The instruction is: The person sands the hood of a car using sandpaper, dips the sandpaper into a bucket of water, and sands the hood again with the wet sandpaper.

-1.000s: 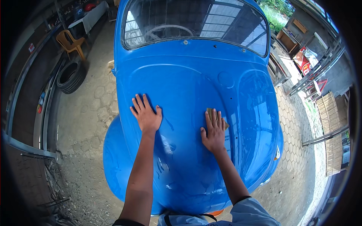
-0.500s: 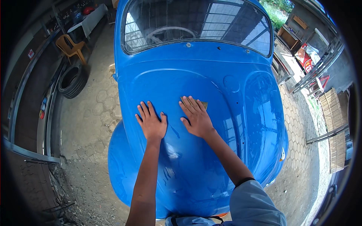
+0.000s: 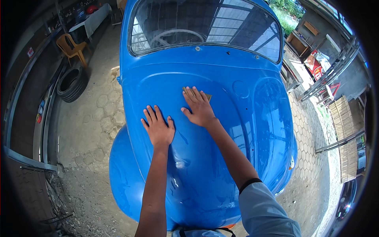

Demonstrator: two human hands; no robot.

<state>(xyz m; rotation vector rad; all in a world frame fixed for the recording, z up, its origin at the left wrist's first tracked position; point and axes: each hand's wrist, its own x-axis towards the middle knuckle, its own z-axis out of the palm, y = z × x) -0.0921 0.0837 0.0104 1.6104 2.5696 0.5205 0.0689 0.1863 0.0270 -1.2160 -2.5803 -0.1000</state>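
Under the fingers of my right hand point(image 3: 198, 107) is a small olive-brown piece of sandpaper point(image 3: 209, 96), pressed to the upper middle of a blue car hood point(image 3: 158, 89). Its edges show on both sides of the fingers; the rest is covered by them. To the left and a little nearer, my left hand point(image 3: 159, 128) lies flat on the hood, fingers spread, holding nothing. Wet-looking streaks mark the paint between and below the hands. Beyond the hood rises the windshield point(image 3: 189, 29), with a steering wheel showing through it.
At left a tire point(image 3: 72, 84) lies near an orange plastic chair point(image 3: 72, 48), with a cloth-covered table point(image 3: 92, 21) farther back. Metal rails run along the left wall. On the right are hexagonal paving point(image 3: 306, 130), a leaning reed mat point(image 3: 342, 134) and metal bars.
My right hand has slid away from me and slightly left over the hood, taking the sandpaper along. My left hand stays in the same spot.
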